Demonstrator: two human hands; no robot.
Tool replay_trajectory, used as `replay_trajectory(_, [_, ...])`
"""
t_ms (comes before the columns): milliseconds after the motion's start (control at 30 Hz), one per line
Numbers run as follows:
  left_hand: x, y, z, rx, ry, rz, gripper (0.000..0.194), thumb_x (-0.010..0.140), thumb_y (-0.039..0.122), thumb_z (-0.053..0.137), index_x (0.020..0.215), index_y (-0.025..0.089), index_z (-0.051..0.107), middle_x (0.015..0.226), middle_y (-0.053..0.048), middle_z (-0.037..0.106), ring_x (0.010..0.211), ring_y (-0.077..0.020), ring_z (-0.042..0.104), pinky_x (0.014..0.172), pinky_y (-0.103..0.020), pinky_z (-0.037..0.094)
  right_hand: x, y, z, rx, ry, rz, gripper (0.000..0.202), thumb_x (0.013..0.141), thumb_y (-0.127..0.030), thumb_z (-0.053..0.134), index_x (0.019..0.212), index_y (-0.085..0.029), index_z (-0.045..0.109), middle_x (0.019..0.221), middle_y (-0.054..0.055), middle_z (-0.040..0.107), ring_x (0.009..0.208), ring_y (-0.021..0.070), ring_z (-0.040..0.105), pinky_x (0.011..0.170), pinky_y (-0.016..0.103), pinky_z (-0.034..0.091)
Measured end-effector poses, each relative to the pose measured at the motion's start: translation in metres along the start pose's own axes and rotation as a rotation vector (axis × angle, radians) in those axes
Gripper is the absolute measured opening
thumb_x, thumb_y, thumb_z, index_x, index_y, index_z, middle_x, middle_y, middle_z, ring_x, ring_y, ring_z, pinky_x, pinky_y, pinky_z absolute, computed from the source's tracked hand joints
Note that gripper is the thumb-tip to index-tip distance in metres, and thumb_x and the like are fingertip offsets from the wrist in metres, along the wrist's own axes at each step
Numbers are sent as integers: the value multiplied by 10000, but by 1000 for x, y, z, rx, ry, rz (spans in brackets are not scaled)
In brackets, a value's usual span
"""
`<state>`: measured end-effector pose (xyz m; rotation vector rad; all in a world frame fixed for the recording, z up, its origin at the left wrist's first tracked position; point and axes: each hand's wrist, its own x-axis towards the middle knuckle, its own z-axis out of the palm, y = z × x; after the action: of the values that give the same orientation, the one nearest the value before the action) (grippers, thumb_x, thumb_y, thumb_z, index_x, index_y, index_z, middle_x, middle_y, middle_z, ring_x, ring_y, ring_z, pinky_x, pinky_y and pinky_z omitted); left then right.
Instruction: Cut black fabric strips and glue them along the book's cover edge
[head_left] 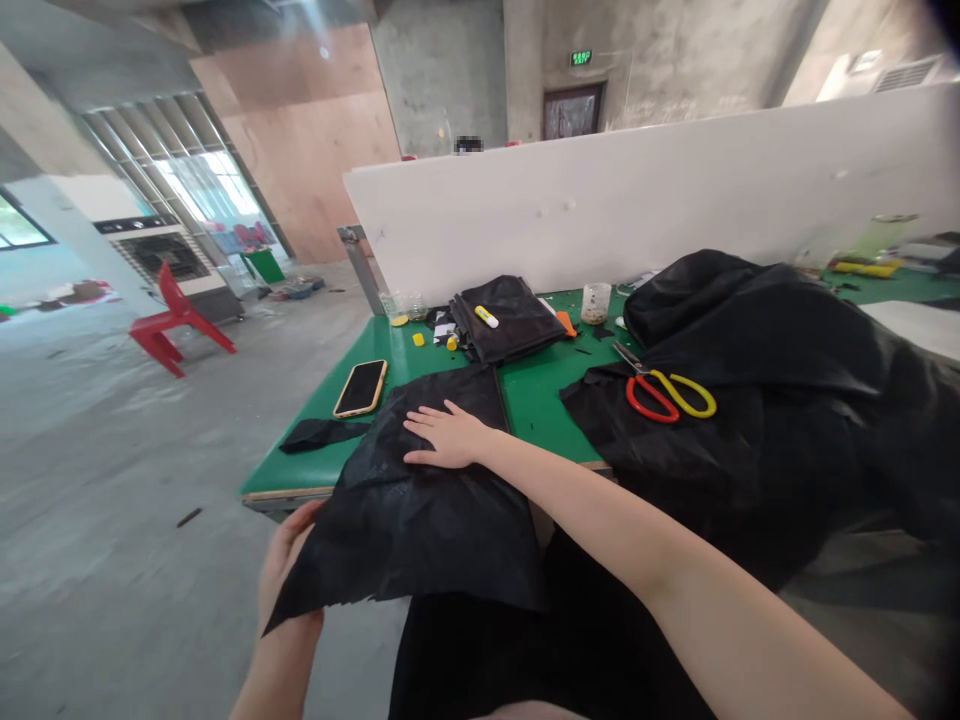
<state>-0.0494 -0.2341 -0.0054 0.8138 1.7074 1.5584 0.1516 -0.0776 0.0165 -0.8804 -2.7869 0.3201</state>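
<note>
A sheet of black fabric [442,530] lies partly on the green table and hangs over its front edge toward me. My right hand [446,437] rests flat on it, palm down with the fingers spread. At the fabric's left edge, below the table top, my left hand [291,545] has its fingers curled in behind the cloth. Part of that hand is covered by the drooping corner, so its fingertips are hidden. A narrow black strip [322,434] and a phone [361,388] lie left of the fabric.
Scissors [660,392] with red and yellow handles lie on a large black fabric heap [750,350] at right. Behind, a folded black stack [506,318] carries a small yellow-and-white tool [487,316]. A plastic cup [596,303] stands near the white partition [600,200].
</note>
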Motion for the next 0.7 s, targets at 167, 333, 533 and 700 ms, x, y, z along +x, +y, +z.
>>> replay_trajectory(167, [-43, 55, -3, 229, 391, 577, 302, 858, 380, 436, 1147, 296, 460, 1260, -7, 521, 1163, -250, 501, 1024, -425, 391, 16, 5, -1, -22, -25, -36, 728, 871, -647, 237, 1432, -182, 255, 1484, 37, 224, 1385, 219, 149, 1112, 516, 69])
replay_trajectory(333, [-25, 84, 39, 764, -557, 749, 282, 877, 359, 418, 1116, 281, 548, 1185, -14, 585, 1135, -254, 517, 995, -368, 395, 19, 7, 3, -19, -21, -52, 630, 905, -550, 276, 1423, -191, 278, 1480, 43, 241, 1383, 226, 161, 1109, 521, 90])
replay_trajectory(533, [76, 37, 96, 855, -690, 874, 524, 897, 311, 307, 1387, 129, 278, 1443, -130, 331, 1332, -228, 292, 1100, -405, 241, 16, 11, -2, 94, 128, -49, 426, 863, -259, 432, 1267, -140, 497, 1333, 93, 491, 1252, 203, 421, 1081, 399, 256])
replay_trajectory(700, [110, 24, 100, 1000, -735, 854, 549, 918, 425, 295, 1412, 187, 271, 1473, -91, 304, 1354, -232, 250, 1110, -446, 181, -6, 39, -29, 106, 381, 232, 348, 880, -163, 328, 1098, -171, 600, 1124, 38, 635, 1038, 133, 569, 910, 236, 419])
